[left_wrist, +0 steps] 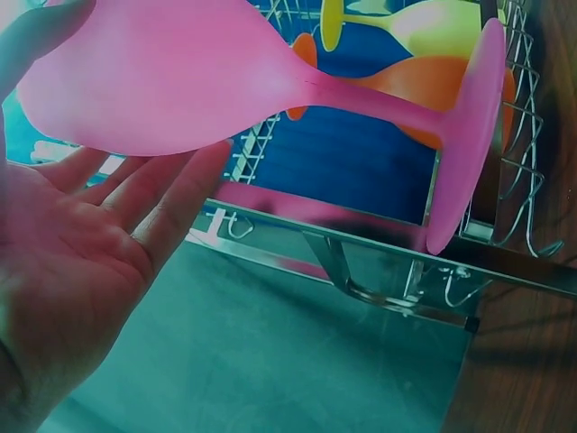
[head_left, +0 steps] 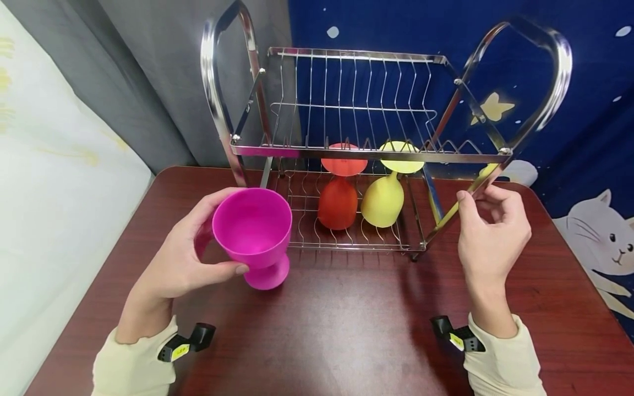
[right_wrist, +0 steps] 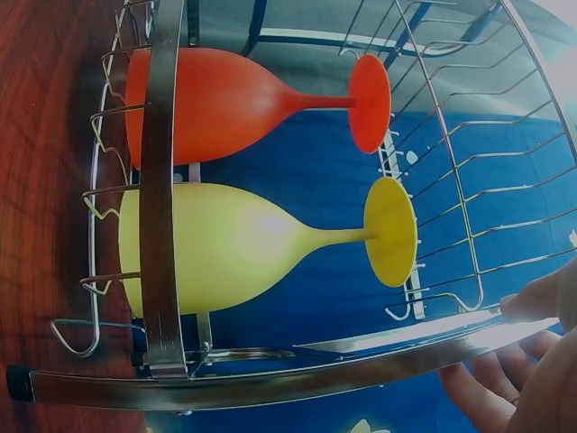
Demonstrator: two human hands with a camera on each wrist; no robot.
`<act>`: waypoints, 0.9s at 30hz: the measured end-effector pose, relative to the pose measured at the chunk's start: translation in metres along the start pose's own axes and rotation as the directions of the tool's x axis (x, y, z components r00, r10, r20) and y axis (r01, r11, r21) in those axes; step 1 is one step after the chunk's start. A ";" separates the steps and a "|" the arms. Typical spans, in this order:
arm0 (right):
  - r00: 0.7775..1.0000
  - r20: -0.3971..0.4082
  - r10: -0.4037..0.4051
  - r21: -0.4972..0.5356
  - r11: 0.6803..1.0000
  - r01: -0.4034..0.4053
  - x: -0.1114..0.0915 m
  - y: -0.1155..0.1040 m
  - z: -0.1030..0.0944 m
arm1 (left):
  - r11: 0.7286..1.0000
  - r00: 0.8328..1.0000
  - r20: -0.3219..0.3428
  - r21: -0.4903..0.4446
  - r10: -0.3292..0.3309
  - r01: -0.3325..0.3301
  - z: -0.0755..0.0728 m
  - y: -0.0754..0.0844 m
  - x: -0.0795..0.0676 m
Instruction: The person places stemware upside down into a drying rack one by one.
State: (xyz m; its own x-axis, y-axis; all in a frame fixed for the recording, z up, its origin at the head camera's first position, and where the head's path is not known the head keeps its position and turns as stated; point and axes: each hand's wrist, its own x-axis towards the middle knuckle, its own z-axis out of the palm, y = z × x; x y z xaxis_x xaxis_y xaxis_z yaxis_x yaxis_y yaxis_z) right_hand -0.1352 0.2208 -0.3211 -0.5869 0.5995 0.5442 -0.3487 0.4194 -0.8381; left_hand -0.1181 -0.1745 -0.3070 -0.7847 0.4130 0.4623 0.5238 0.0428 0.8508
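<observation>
My left hand (head_left: 185, 247) holds a pink wine glass (head_left: 253, 228) by its bowl, thumb on the near side and fingers round the far side. The glass is upright with its foot below, in front of the left part of a metal dish rack (head_left: 317, 153). Its stem and foot show in the left wrist view. With thumb and fingers my right hand (head_left: 492, 236) pinches the rack's right upright. On the lower shelf a red wine glass (head_left: 338, 203) and a yellow wine glass (head_left: 383, 201) stand upside down, side by side, feet up.
The rack's upper wire shelf (head_left: 354, 104) overhangs the lower one, with curved metal handles (head_left: 210, 66) on both sides. Beneath is a brown wooden table (head_left: 337, 319). Grey and dark blue curtains (head_left: 386, 27) hang behind.
</observation>
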 end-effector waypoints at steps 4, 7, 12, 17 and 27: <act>1.000 -0.003 -0.002 0.006 1.000 0.002 0.000 0.000 0.000 | 1.000 1.000 0.000 0.024 -0.009 0.009 0.001 0.002 0.001; 1.000 -0.004 0.004 0.001 1.000 -0.004 0.000 0.000 0.000 | 1.000 1.000 -0.005 0.022 0.006 -0.006 0.002 0.002 0.002; 1.000 -0.010 0.020 0.000 1.000 -0.020 0.000 0.001 0.001 | 0.999 1.000 -0.011 0.022 0.024 -0.024 0.003 0.001 0.002; 0.999 -0.014 0.041 -0.002 0.999 -0.041 0.001 0.002 0.001 | 0.998 1.000 -0.014 0.066 -0.010 0.011 0.004 0.002 0.004; 1.000 -0.012 0.019 -0.002 1.000 -0.019 0.000 0.001 0.001 | 0.981 0.998 -0.012 0.185 -0.058 0.060 0.008 0.002 0.008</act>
State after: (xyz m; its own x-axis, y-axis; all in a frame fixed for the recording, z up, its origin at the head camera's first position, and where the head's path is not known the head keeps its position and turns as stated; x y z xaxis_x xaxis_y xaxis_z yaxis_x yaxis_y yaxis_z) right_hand -0.1363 0.2206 -0.3223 -0.5844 0.6158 0.5284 -0.3359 0.4091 -0.8484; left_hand -0.1204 -0.1641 -0.3037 -0.8178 0.3987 0.4150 0.5285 0.2352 0.8157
